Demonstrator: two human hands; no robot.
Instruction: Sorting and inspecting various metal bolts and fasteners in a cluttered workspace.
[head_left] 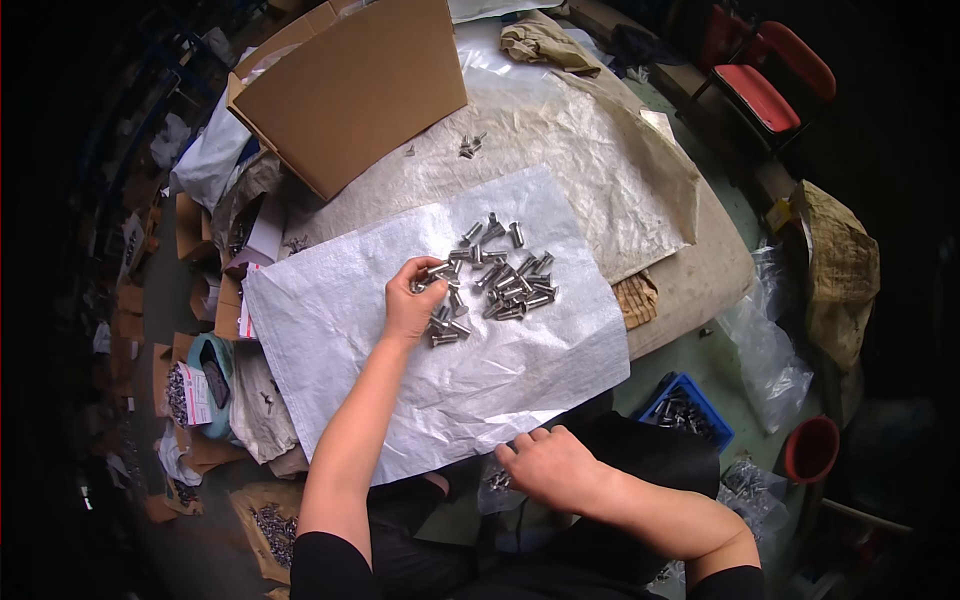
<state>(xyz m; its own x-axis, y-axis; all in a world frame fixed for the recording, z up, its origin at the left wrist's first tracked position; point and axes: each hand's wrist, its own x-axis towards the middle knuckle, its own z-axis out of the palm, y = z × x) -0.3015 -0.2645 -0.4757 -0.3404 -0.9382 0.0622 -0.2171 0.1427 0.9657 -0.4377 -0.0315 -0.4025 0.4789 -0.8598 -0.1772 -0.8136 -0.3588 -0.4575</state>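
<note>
A loose pile of shiny metal bolt-like fasteners point(513, 288) with flared heads lies on a white woven plastic sheet point(340, 330). At the pile's left edge, my left hand point(410, 305) has its thumb and fingers closed around a metal fastener or two; the fingers partly hide them. My right hand point(552, 468) is at the sheet's near edge with fingers curled. It grips the top of a clear plastic bag point(497, 490), which hangs below the edge with small metal parts inside.
A large cardboard box point(355, 95) stands at the far left of the table, near a few stray fasteners point(470, 146). Lower right are a blue bin point(690, 412) of metal parts and a red bucket point(811, 449). A red chair point(765, 95) stands far right; opened boxes crowd the left.
</note>
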